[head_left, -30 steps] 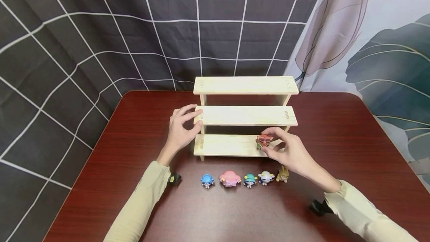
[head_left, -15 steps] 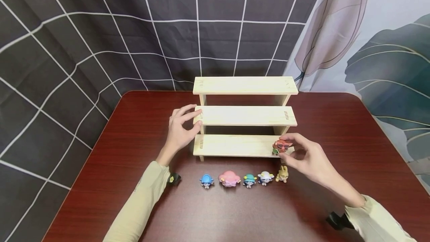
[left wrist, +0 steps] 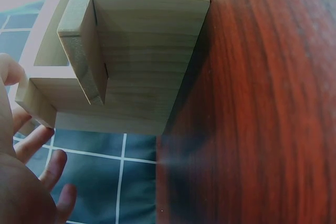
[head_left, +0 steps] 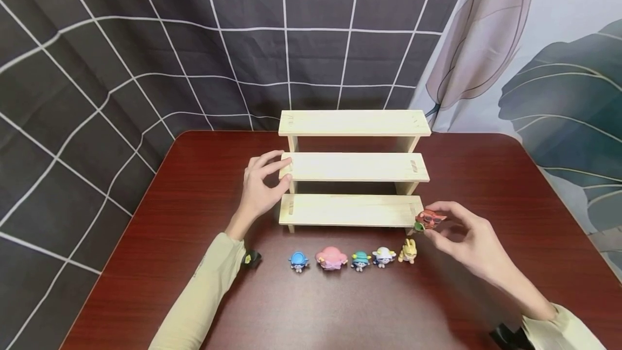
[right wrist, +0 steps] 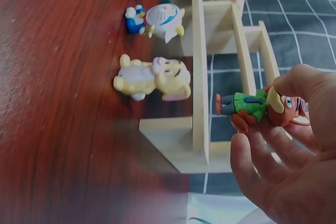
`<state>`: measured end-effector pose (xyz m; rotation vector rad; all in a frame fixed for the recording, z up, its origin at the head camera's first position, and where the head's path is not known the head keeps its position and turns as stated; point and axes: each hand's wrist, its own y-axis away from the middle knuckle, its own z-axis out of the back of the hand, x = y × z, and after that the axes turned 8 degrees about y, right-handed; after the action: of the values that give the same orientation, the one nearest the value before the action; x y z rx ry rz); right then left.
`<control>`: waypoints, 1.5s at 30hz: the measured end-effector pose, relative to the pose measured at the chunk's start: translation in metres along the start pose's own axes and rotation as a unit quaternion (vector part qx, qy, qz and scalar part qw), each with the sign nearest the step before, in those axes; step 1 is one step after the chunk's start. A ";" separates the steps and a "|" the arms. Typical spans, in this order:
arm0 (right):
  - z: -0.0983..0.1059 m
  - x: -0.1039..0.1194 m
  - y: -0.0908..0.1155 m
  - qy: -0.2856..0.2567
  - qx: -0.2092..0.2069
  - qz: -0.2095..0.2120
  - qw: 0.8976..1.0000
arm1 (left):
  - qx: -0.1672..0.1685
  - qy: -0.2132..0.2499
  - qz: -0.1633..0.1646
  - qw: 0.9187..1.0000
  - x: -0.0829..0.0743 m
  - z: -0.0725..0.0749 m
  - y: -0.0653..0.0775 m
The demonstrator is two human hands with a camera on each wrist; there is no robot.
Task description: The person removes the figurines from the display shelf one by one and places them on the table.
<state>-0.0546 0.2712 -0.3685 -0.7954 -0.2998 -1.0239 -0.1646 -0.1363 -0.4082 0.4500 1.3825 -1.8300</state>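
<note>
My right hand (head_left: 468, 239) pinches a fox figurine (head_left: 430, 219) by its head, just off the right end of the lowest shelf board. In the right wrist view the orange fox figurine (right wrist: 249, 106) shows a green jacket, blue tie and sunglasses; its feet touch nothing. A pale three-tier wooden display shelf (head_left: 352, 209) stands on the table. At the left end of its middle board, my left hand (head_left: 262, 188) holds the edge between thumb and fingers. The left wrist view shows this hand (left wrist: 23, 182) with some fingers spread beside the board end.
Along the shelf's front stands a row of figurines: a blue one (head_left: 298, 261), a pink one (head_left: 331, 258), a teal-hatted one (head_left: 360, 261), a white one (head_left: 383, 256) and a yellow rabbit (head_left: 408, 251). A dark checked curtain (head_left: 252, 53) hangs behind the reddish table (head_left: 194, 177).
My right hand has carried the fox figurine rightward and toward me, from above the lowest board to beyond its right end. The left hand stays on the shelf.
</note>
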 end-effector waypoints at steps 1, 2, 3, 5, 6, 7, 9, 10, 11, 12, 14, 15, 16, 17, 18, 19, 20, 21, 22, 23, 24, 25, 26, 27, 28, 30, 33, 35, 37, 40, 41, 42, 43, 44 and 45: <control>0.001 -0.001 0.002 -0.002 -0.001 -0.004 1.000 | 0.000 0.000 0.001 1.000 0.000 0.000 0.000; 0.002 -0.001 0.003 -0.004 -0.002 -0.008 1.000 | 0.001 0.001 0.002 1.000 0.000 0.000 0.000; 0.003 -0.002 0.005 -0.004 -0.003 -0.010 1.000 | 0.002 0.000 0.003 1.000 -0.001 0.001 0.000; 0.003 -0.004 0.008 -0.003 -0.002 -0.014 1.000 | 0.002 0.001 0.003 1.000 0.000 0.000 0.000; 0.004 -0.004 0.010 -0.002 -0.001 -0.016 1.000 | 0.003 0.001 0.003 1.000 -0.001 0.000 0.000; 0.004 -0.005 0.012 0.000 -0.001 -0.019 1.000 | 0.004 0.001 0.003 1.000 -0.001 0.000 0.000; 0.004 -0.007 0.016 0.002 0.000 -0.022 1.000 | 0.005 0.002 0.002 1.000 -0.001 0.000 0.000; 0.004 -0.008 0.017 0.002 0.000 -0.024 1.000 | 0.005 0.001 0.002 1.000 0.000 0.000 0.000; 0.005 -0.009 0.019 0.003 -0.001 -0.026 1.000 | 0.005 0.002 0.002 1.000 -0.001 0.000 0.000; 0.005 -0.010 0.021 0.003 -0.002 -0.027 1.000 | 0.004 0.002 0.001 1.000 -0.001 0.000 0.000; 0.005 -0.012 0.024 0.001 -0.003 -0.031 1.000 | 0.004 0.003 0.002 1.000 -0.001 0.000 0.000; 0.005 -0.014 0.026 -0.001 -0.004 -0.034 0.999 | 0.004 0.003 0.003 1.000 -0.001 0.000 -0.001; 0.005 -0.015 0.027 -0.003 -0.004 -0.037 0.999 | 0.003 0.003 0.004 1.000 -0.001 0.000 -0.001; 0.005 -0.016 0.029 -0.004 -0.003 -0.040 0.999 | 0.003 0.004 0.004 1.000 -0.001 0.000 -0.001; 0.004 -0.017 0.031 -0.005 -0.003 -0.042 0.999 | 0.005 0.002 0.005 1.000 -0.001 0.000 -0.001; 0.004 -0.018 0.033 -0.007 -0.002 -0.043 0.999 | 0.005 0.002 0.006 1.000 -0.001 0.000 -0.001; 0.003 -0.019 0.034 -0.010 -0.001 -0.046 0.999 | 0.004 0.002 0.005 1.000 0.000 0.000 -0.001; 0.002 -0.020 0.035 -0.012 0.001 -0.049 0.999 | 0.003 0.001 0.004 1.000 0.000 0.000 -0.001; 0.002 -0.020 0.036 -0.014 0.002 -0.050 0.999 | 0.003 0.001 0.003 1.000 0.000 0.000 -0.001; 0.001 -0.021 0.038 -0.014 0.002 -0.051 0.999 | 0.002 0.001 0.002 1.000 0.000 0.000 -0.001; 0.000 -0.021 0.038 -0.017 0.002 -0.052 0.999 | 0.002 0.000 0.002 1.000 0.000 0.000 -0.001; 0.000 -0.022 0.039 -0.019 0.001 -0.053 0.998 | 0.002 0.000 0.002 1.000 0.000 0.000 -0.001; -0.001 -0.022 0.040 -0.021 0.001 -0.053 0.998 | 0.001 0.000 0.002 1.000 -0.001 0.000 0.000; -0.002 -0.023 0.041 -0.024 0.001 -0.052 0.998 | 0.001 -0.001 0.003 1.000 -0.001 0.000 0.000; -0.002 -0.024 0.042 -0.026 0.001 -0.050 0.998 | 0.002 -0.001 0.004 1.000 -0.001 0.000 0.000; -0.004 -0.026 0.044 -0.028 0.002 -0.049 0.998 | 0.002 -0.001 0.005 1.000 -0.001 0.000 0.000; -0.006 -0.028 0.047 -0.031 0.008 -0.050 0.998 | 0.002 -0.001 0.004 1.000 -0.001 0.000 0.000; -0.007 -0.029 0.048 -0.032 0.013 -0.052 0.998 | 0.003 -0.001 0.004 1.000 -0.001 0.000 -0.001; -0.008 -0.030 0.048 -0.035 0.016 -0.054 0.998 | 0.002 -0.001 0.004 1.000 -0.001 0.000 -0.001; -0.009 -0.031 0.049 -0.041 0.020 -0.054 0.997 | 0.002 -0.001 0.005 1.000 -0.001 0.000 -0.001; -0.010 -0.031 0.050 -0.044 0.021 -0.054 0.997 | 0.002 -0.001 0.004 1.000 -0.001 0.000 -0.001; -0.010 -0.032 0.050 -0.045 0.022 -0.054 0.997 | 0.002 -0.001 0.004 1.000 -0.001 0.001 -0.001; -0.011 -0.032 0.050 -0.047 0.022 -0.055 0.997 | 0.003 -0.001 0.004 1.000 -0.001 0.000 -0.001; -0.011 -0.033 0.051 -0.049 0.023 -0.054 0.997 | 0.003 -0.001 0.005 1.000 -0.001 0.000 -0.001; -0.011 -0.033 0.051 -0.051 0.024 -0.053 0.997 | 0.004 -0.001 0.005 1.000 -0.001 0.000 -0.001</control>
<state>-0.0300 0.2987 -0.4182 -0.7964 -0.4561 -1.0744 -0.1644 -0.1363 -0.4071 0.4573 1.3696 -1.8280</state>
